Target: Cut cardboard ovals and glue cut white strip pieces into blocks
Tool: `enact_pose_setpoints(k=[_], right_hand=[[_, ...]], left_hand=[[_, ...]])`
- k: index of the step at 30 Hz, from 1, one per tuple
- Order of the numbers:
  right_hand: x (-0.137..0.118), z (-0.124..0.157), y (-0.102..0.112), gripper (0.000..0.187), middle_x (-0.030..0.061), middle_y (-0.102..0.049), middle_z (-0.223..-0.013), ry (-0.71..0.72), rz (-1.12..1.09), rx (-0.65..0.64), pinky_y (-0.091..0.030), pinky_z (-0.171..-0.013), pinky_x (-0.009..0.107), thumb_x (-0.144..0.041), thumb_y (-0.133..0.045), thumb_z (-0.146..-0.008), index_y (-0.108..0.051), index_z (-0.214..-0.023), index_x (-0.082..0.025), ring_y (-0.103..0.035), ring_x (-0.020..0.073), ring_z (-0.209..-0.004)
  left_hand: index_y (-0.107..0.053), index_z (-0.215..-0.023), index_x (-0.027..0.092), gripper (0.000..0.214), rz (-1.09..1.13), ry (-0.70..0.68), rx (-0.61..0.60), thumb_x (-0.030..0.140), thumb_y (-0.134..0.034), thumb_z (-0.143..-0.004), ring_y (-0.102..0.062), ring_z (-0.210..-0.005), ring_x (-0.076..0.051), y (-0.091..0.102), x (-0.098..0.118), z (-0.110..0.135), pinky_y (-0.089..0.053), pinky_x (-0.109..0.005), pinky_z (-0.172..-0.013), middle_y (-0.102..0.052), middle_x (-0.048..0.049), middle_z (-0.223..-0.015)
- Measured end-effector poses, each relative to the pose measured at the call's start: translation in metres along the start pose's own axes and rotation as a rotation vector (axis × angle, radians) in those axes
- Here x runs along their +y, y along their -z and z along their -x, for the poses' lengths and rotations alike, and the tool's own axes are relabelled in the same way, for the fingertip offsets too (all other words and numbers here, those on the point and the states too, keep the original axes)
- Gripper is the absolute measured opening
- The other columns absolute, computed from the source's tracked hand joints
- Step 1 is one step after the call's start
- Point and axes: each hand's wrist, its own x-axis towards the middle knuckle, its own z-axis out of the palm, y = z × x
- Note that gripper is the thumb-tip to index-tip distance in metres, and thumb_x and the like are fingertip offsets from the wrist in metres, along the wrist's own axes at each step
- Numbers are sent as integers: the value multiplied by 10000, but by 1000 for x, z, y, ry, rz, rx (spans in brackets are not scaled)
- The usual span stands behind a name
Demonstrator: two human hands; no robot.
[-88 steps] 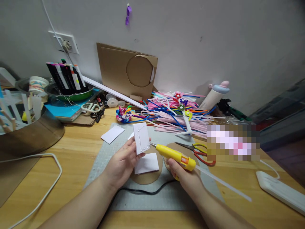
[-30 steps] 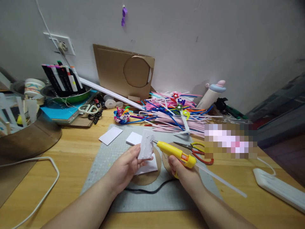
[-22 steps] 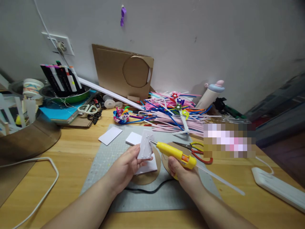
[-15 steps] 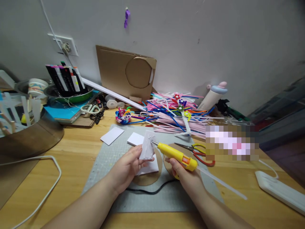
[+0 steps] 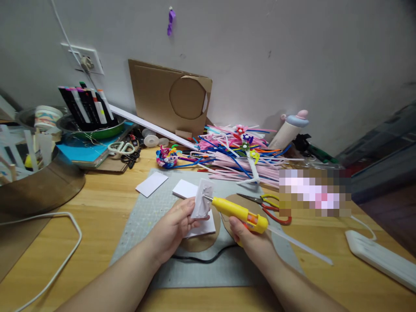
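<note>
With your left hand [image 5: 175, 223] pinching the white piece [image 5: 199, 209] and your right hand [image 5: 247, 236] wrapped round the yellow glue gun [image 5: 231, 208], guide the nozzle [image 5: 208, 198] slowly, evenly, without digging in.

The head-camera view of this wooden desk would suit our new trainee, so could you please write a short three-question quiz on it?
1. What does the left hand hold?
A) the cream-handled scissors
B) a small white rectangular board
C) the white bottle with a blue-and-pink top

2. True or false: the right hand holds the yellow plastic glue gun.

3. Fill in: the brown cardboard sheet propped against the grey wall has a ____ shape cut in it.

Key: 1. B; 2. True; 3. round.
</note>
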Motion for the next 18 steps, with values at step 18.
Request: enact_pose_setpoints(k=[18], right_hand=[[-16, 6, -1, 245, -19, -464, -605, 134, 116, -134, -359, -465, 244, -413, -572, -832, -558, -703, -206, -429, 135, -533]], left_hand=[[-616, -1159, 138, 322, 112, -45, -10, 302, -500, -907, -626, -924, -179, 3, 2, -3, -467, -299, -842, -674, -105, -1121]])
